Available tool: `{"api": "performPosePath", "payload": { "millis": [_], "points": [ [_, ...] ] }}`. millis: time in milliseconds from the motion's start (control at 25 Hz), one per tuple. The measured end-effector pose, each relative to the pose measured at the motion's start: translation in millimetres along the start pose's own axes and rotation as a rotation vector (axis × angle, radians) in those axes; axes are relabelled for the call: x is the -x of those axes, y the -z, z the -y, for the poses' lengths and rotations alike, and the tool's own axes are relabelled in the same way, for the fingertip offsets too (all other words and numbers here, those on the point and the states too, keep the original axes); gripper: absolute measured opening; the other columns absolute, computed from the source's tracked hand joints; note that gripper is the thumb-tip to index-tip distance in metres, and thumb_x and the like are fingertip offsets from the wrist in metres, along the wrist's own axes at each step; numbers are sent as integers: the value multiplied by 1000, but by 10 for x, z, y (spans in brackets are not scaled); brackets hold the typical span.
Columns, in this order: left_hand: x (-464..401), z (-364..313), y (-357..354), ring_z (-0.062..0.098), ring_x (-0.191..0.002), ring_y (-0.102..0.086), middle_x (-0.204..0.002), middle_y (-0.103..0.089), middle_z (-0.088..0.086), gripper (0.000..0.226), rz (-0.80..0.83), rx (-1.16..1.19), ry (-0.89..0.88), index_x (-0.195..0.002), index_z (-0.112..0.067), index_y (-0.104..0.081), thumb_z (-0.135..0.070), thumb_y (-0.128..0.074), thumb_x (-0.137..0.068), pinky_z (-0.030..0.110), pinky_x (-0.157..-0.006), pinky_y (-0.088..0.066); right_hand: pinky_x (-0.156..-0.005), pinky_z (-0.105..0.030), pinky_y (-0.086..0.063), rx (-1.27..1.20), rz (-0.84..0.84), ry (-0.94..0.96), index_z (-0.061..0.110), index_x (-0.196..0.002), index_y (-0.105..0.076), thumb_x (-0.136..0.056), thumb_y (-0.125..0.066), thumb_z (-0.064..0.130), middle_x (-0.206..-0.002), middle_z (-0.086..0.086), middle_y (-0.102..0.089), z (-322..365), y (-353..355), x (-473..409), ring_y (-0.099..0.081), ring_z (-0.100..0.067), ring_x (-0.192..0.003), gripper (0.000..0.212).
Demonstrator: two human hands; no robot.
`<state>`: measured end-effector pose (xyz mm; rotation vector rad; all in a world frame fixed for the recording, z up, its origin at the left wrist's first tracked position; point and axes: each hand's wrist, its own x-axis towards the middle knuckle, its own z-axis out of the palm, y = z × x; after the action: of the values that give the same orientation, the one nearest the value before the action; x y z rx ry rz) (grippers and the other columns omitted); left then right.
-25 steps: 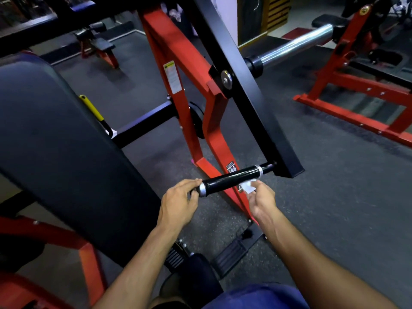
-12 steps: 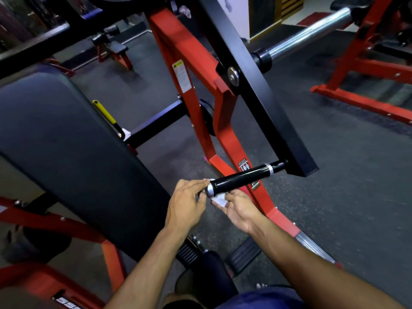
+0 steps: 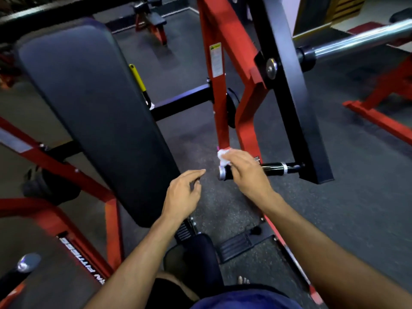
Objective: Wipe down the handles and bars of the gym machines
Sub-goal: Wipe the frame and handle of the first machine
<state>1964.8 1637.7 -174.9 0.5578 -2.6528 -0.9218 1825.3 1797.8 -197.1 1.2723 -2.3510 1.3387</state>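
Observation:
A short black handle (image 3: 270, 169) with a silver end cap sticks out to the left from the black lever arm (image 3: 292, 103) of a red-framed machine. My right hand (image 3: 244, 172) lies over the handle's free end and holds a crumpled white wipe (image 3: 223, 156) against its top. My left hand (image 3: 184, 194) hovers just left of the handle's end, fingers relaxed, touching nothing.
A large black back pad (image 3: 89, 112) fills the left. Red frame posts (image 3: 219, 90) rise behind the handle. A chrome weight bar (image 3: 356, 42) juts out at upper right. Another red frame (image 3: 379, 114) stands on the dark rubber floor at right. My knee is below.
My left hand has let go of the handle's end and drawn back to the left. My right hand has come from under the handle to lie over its end with the wipe.

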Motion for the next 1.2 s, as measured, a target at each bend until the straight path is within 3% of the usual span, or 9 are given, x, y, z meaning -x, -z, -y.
{"api": "performPosePath", "payload": {
  "millis": [80, 160, 280, 480, 600, 880, 1000, 1080, 1200],
  "points": [
    [95, 54, 68, -1, -117, -59, -128, -68, -15, 38, -25, 5, 26, -127, -21, -74, -5, -59, -95, -1, -99, -32, -98, -31, -45, 124, 250, 98, 4, -112, -72, -89, -43, 10, -114, -10, -71, -62, -111, -91, -66, -32, -106, 37],
    [186, 189, 183, -1, -117, -60, -127, -68, -16, 36, -52, 0, 62, -126, -24, -74, -8, -59, -97, 7, -100, -38, -101, -28, -43, 141, 329, 192, 5, -110, -72, -92, -40, 19, -113, -9, -71, -110, -95, -66, -65, -29, -108, 39],
    [324, 413, 312, 3, -114, -63, -125, -69, -15, 34, -98, 22, 124, -124, -24, -75, -10, -59, -98, 14, -99, -43, -112, -19, -32, 174, 346, 340, 6, -103, -73, -91, -49, 6, -111, -9, -71, -96, 14, -34, -61, -26, -116, 28],
    [744, 768, 704, 1, -109, -64, -121, -70, -17, 33, -220, 42, 203, -123, -25, -75, -10, -59, -97, 17, -96, -47, -89, -23, -49, -77, 490, 204, 12, -98, -73, -86, -50, -3, -99, 2, -71, 555, -440, 148, -68, -15, -94, 30],
    [1101, 1068, 1071, 4, -106, -64, -119, -71, -13, 36, -252, 6, 223, -122, -23, -75, -7, -60, -94, 8, -92, -43, -89, -19, -48, -210, 457, 92, 18, -104, -76, -89, -55, -10, -104, 14, -72, 1063, -1000, 223, -64, -6, -99, 38],
    [2269, 2024, 2133, 12, -110, -65, -118, -71, -6, 37, -449, -26, 272, -121, -18, -74, -15, -54, -90, 21, -99, -46, -76, -12, -43, -296, 495, 46, 31, -103, -77, -92, -63, -2, -95, 20, -71, 2554, -2120, 481, -56, -9, -88, 38],
    [2684, 2444, 2402, 18, -118, -59, -128, -65, -6, 48, -502, -92, 370, -131, -20, -68, -13, -54, -85, 29, -106, -43, -80, -16, -47, -331, 480, 26, 35, -99, -76, -92, -63, -1, -94, 17, -71, 2925, -2408, 501, -62, -10, -91, 39],
    [2816, 2733, 2612, 25, -123, -52, -138, -57, -1, 63, -432, -168, 441, -143, -20, -57, -9, -62, -81, 35, -110, -39, -84, -14, -47, -335, 441, 6, 36, -95, -75, -91, -65, -1, -98, 17, -70, 3079, -2610, 489, -64, -10, -96, 39],
    [2837, 3105, 2922, 34, -129, -47, -148, -47, 6, 86, -133, -373, 571, -158, -24, -35, -25, -74, -81, 45, -111, -38, -89, -24, -51, -241, 394, 60, 24, -100, -77, -90, -66, -2, -106, 12, -69, 3252, -2920, 471, -64, -17, -99, 31]
  ]
}}
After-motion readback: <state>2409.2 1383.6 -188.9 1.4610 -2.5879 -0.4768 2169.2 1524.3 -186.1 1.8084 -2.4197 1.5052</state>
